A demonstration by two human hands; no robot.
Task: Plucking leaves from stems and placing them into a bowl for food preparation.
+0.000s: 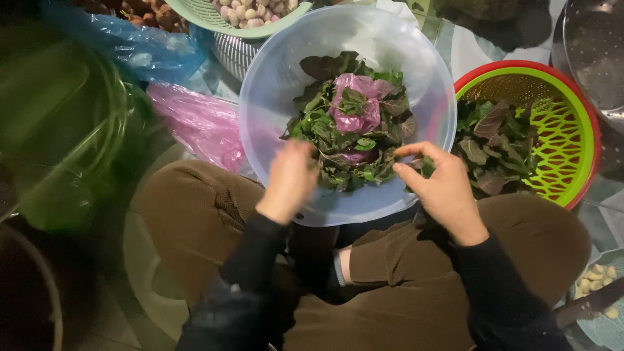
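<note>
A translucent pale blue bowl [273,84] rests in front of my knees, filled with green and purple leaves [328,127] and a crumpled pink plastic bag [361,97]. My left hand [289,182] reaches into the bowl's near side, fingers closed in the leaves; it is blurred. My right hand [442,188] sits at the bowl's near right rim, thumb and forefinger pinching a small leafy sprig [426,168].
A green strainer in a red basin [559,123] at right holds more leaves. A pink bag [201,123] and blue bag [136,45] lie at left, beside a green tub [58,130]. A basket of small bulbs [247,13] stands behind. Peeled garlic cloves [595,279] sit lower right.
</note>
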